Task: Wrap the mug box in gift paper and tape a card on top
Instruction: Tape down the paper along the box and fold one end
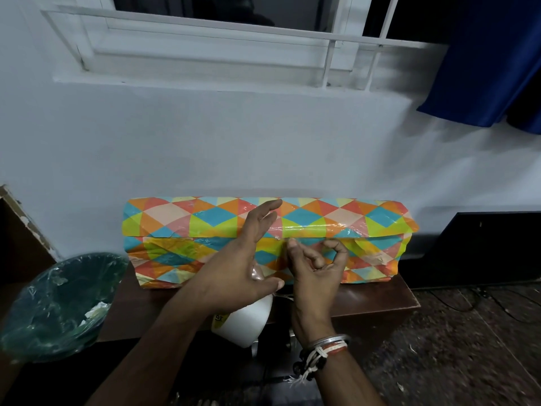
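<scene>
The mug box [322, 218], covered in gift paper of orange, blue, green and yellow triangles, lies lengthwise on a small brown table [380, 300] against the wall. A paper flap overlaps along its front seam, and a strip of clear tape [283, 230] crosses that seam. My left hand [243, 259] hovers over the box's middle with its fingers straight. A white tape roll [243, 320] sits just under its palm and thumb; I cannot tell if it is held. My right hand [316, 265] has curled fingers, thumb and forefinger meeting in a ring. One of its fingertips touches the tape at the seam. No card is visible.
A bin lined with a green plastic bag [55, 303] stands to the left of the table. A dark flat object [474, 247] leans against the wall on the right. Above are a white window frame and a blue curtain [483, 60]. Cables lie on the speckled floor at right.
</scene>
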`<move>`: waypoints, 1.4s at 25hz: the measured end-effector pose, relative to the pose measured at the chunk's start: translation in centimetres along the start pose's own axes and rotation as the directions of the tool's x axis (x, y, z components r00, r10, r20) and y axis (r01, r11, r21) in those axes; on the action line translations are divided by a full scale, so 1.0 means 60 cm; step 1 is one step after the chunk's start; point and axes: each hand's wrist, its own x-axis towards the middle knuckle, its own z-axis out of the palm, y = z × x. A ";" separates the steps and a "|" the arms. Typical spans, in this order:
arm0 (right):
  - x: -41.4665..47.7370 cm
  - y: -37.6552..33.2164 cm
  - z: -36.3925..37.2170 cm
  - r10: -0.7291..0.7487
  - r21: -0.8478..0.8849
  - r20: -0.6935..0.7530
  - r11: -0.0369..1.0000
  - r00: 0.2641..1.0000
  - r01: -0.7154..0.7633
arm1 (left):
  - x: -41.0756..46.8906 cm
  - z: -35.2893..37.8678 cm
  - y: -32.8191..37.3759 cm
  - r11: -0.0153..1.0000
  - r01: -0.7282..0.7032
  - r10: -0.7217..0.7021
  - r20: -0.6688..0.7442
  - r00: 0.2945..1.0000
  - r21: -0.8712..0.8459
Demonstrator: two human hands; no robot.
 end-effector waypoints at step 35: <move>0.053 -0.051 -0.009 -0.430 -0.786 0.464 0.204 0.774 0.584 | 0.000 -0.002 0.002 0.987 0.041 -0.047 0.039 0.998 0.153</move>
